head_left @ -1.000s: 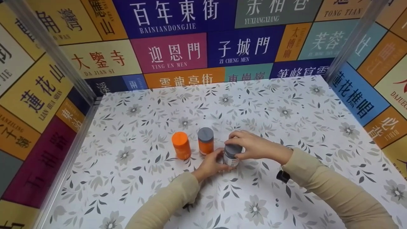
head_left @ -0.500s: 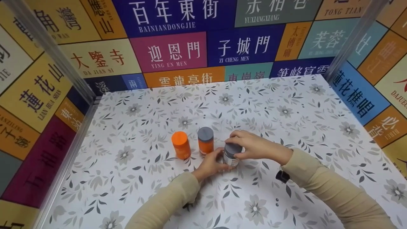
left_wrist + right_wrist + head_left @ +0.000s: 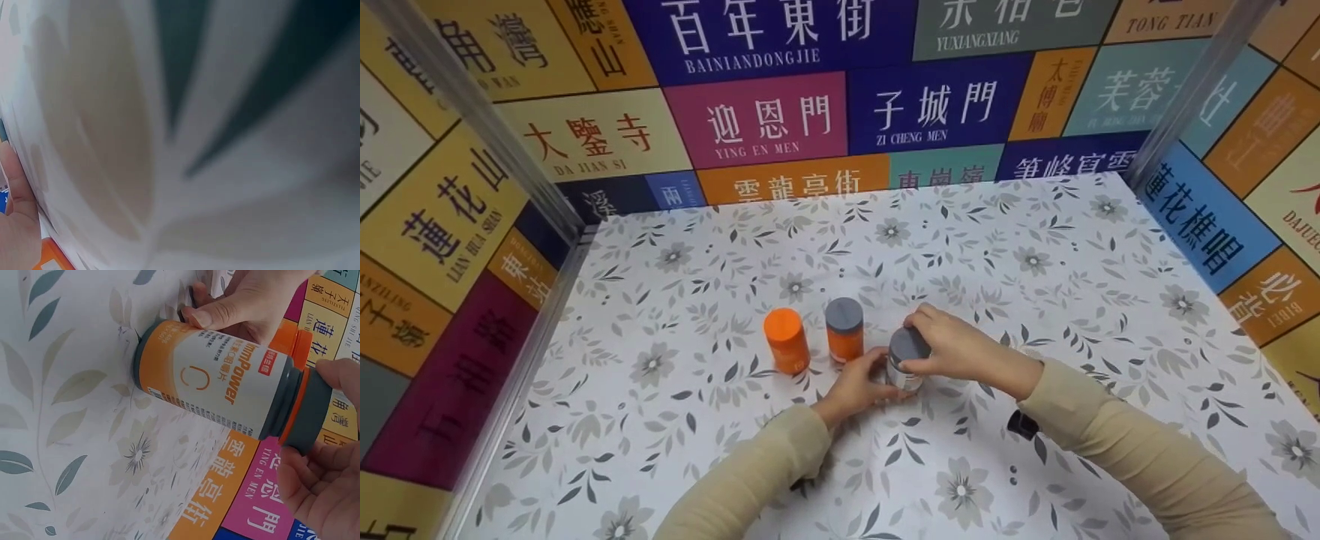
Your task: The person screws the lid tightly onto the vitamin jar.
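**Left hand point(image 3: 855, 388) and right hand point(image 3: 964, 351) grip one cylindrical bottle with a white-and-orange label point(image 3: 208, 377)**

The bottle stands upright on a white worktop point(image 3: 997, 262) printed with grey leaves and flowers, at the person's right end of a loose group of three. The left hand is closed round the lower part of its body, thumb pressed along one side; the far fingers are partly hidden behind the bottle. The right hand reaches in from the other side, thumb and fingers pinching the dark grey round lid point(image 3: 312, 413). The right wrist view shows the lid over the neck, with a thin orange ring point(image 3: 294, 406) at its lower edge. "ImmPower" is legible on the label.

Just beyond the left hand stands a cylindrical orange bottle with a grey cap point(image 3: 845, 343). Farther to the person's left, near it but apart, stands a bright orange cylindrical bottle with an orange top point(image 3: 787, 349). Both are upright, and neither is held.

Beige long sleeves point(image 3: 1117, 435) cover both forearms, and a black object point(image 3: 1022, 424) shows at the right cuff. Panels of coloured blocks with Chinese characters point(image 3: 757, 120) rise behind the worktop and along its sides. The left wrist view is mostly blurred leaf pattern, with part of a hand at its left edge.
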Tool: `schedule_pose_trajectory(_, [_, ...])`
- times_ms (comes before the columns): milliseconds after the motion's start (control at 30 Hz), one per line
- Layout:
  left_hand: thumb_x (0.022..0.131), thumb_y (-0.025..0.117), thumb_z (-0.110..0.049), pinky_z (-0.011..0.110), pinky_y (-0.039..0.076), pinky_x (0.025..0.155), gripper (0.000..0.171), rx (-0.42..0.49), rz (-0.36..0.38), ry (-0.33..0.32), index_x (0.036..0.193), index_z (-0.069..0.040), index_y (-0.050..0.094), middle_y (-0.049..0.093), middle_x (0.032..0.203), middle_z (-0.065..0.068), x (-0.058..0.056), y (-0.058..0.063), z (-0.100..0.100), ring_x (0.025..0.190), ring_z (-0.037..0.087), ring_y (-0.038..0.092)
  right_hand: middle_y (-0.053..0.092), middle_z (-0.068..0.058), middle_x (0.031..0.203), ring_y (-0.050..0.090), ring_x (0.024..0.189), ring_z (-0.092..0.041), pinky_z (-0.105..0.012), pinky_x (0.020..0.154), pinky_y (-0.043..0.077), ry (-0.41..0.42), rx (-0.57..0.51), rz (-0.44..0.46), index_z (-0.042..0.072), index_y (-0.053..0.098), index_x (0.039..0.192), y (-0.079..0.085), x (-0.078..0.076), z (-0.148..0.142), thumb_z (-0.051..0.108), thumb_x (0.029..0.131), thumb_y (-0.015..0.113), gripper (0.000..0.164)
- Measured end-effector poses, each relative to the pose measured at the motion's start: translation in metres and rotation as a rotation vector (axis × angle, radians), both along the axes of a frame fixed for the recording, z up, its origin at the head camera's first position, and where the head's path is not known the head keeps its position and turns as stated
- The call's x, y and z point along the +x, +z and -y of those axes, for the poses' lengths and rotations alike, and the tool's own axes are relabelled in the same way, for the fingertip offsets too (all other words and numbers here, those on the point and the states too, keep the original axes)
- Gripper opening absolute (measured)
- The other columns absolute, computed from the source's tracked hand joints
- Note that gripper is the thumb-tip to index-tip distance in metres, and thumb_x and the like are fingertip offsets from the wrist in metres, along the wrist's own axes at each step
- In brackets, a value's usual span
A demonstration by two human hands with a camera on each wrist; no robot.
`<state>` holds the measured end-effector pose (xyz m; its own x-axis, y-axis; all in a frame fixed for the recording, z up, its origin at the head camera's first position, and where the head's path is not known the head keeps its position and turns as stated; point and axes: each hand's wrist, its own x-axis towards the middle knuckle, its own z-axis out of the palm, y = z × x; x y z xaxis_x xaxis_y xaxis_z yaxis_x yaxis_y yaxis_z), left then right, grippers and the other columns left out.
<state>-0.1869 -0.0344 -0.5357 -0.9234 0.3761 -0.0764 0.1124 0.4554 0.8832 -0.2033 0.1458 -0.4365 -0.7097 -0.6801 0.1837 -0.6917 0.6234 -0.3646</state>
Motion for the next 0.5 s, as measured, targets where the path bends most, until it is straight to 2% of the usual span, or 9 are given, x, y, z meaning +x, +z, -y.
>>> schedule_pose_trajectory(167, [0.071,0.076,-0.012,0.036,0.039,0.098,0.057,-0.002,-0.022,-0.008,0.123,-0.013,0.053,0.057,0.122,0.007,0.0001,0.0005,0.0007,0.112,0.020,0.051,0.052,-0.009,0.085,0.049,0.068,-0.018,-0.031,0.060,0.044,-0.127,-0.008,0.018,-0.001,0.055,0.093,-0.0026,0.0025,0.0053,0.034,0.070,0.074,0.046])
schedule_pose_trajectory(300, [0.071,0.076,-0.010,0.036,0.040,0.097,0.057,-0.006,-0.055,-0.006,0.122,-0.010,0.053,0.058,0.119,0.008,0.0001,-0.0009,0.0004,0.110,0.022,0.052,0.050,-0.008,0.081,0.048,0.064,-0.018,-0.031,0.057,0.042,-0.183,0.014,0.016,0.001,0.052,0.089,-0.0041,0.0036,0.0078,0.039,0.070,0.073,0.048])
schedule_pose_trajectory(400, [0.071,0.076,-0.009,0.035,0.040,0.097,0.056,-0.007,-0.065,-0.009,0.122,-0.010,0.053,0.059,0.119,0.008,-0.0001,-0.0018,0.0001,0.110,0.021,0.052,0.050,-0.007,0.082,0.048,0.067,-0.018,-0.032,0.059,0.043,-0.172,0.015,0.015,0.000,0.054,0.092,-0.0043,0.0040,0.0065,0.039,0.070,0.074,0.049])
schedule_pose_trajectory(500, [0.071,0.076,-0.010,0.034,0.040,0.096,0.055,0.002,-0.058,-0.008,0.122,-0.011,0.054,0.059,0.119,0.007,-0.0003,-0.0018,0.0002,0.110,0.020,0.052,0.051,-0.009,0.088,0.049,0.074,-0.019,-0.033,0.064,0.045,-0.100,-0.007,0.001,-0.001,0.056,0.098,-0.0039,0.0037,0.0036,0.034,0.071,0.075,0.048])
